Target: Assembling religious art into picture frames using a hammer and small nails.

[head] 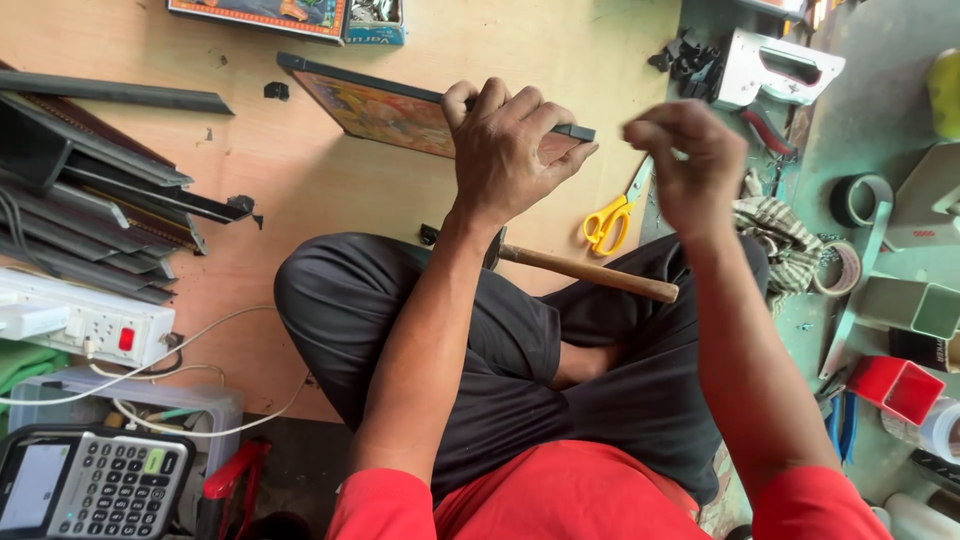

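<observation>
The left hand (510,150) curls its fingers (490,100) over the dark-framed picture's (385,105) corner on the plywood floor (300,190). The right hand (685,160) hovers beside, fingers pinched together; hammer (585,270) and yellow scissors (610,218) lie near.

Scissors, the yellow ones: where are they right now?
The scissors lie on the wooden board right of centre, between the left hand and right hand, just above the hammer handle.
</observation>
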